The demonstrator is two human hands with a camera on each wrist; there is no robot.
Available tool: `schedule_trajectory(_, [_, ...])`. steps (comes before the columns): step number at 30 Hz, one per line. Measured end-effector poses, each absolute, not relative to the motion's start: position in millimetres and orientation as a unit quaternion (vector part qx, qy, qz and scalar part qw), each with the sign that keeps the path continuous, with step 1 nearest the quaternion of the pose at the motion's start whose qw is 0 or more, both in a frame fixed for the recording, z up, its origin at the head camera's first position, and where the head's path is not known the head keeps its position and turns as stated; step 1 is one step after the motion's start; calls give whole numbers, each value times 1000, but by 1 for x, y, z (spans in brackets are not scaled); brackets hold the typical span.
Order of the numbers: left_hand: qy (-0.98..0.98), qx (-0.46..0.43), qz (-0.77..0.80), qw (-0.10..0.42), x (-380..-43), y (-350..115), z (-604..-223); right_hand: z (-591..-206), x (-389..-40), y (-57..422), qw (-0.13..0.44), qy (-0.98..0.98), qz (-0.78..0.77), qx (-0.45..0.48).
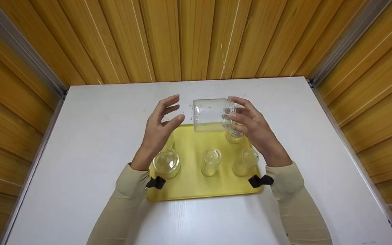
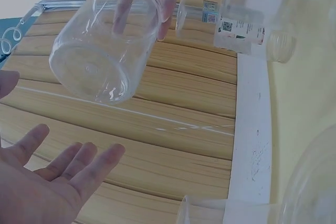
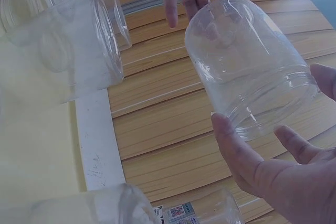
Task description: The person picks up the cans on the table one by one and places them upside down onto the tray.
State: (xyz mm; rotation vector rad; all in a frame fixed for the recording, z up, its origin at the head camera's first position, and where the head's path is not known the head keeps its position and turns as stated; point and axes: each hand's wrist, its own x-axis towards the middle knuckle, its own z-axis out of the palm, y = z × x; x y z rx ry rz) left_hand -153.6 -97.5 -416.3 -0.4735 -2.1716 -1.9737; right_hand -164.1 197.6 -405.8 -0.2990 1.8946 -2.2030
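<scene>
My right hand (image 1: 255, 127) grips a clear, lidless jar (image 1: 211, 115) by its threaded mouth, fingers and thumb spread round the rim. The jar lies sideways in the air above the far part of a yellow tray (image 1: 189, 190), its base pointing left. My left hand (image 1: 160, 127) is a short way left of that base, fingers apart and holding nothing. In the left wrist view the left hand (image 2: 58, 182) is below the jar (image 2: 105, 45), palm turned up. The right wrist view shows the right fingertips round the mouth of the jar (image 3: 247, 61).
On the tray stand several clear containers: a wide jar (image 1: 166, 162) at left, a narrow one (image 1: 211, 161) in the middle, another (image 1: 246, 161) at right. A label with a printed code (image 2: 239, 29) shows on one. The white table (image 1: 90, 136) meets slatted wood-patterned walls (image 1: 196, 41).
</scene>
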Motion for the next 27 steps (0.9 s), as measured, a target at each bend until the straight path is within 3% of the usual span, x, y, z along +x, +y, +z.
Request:
schedule_trajectory(10, [-715,-181,-673,49,-153,-86,-416,-404,-163,194,110,637,-755,-106])
schedule_trajectory(27, [-701,-191,-686,38,-152,-79,-416,-404,-161,191,115,625,-764,-113])
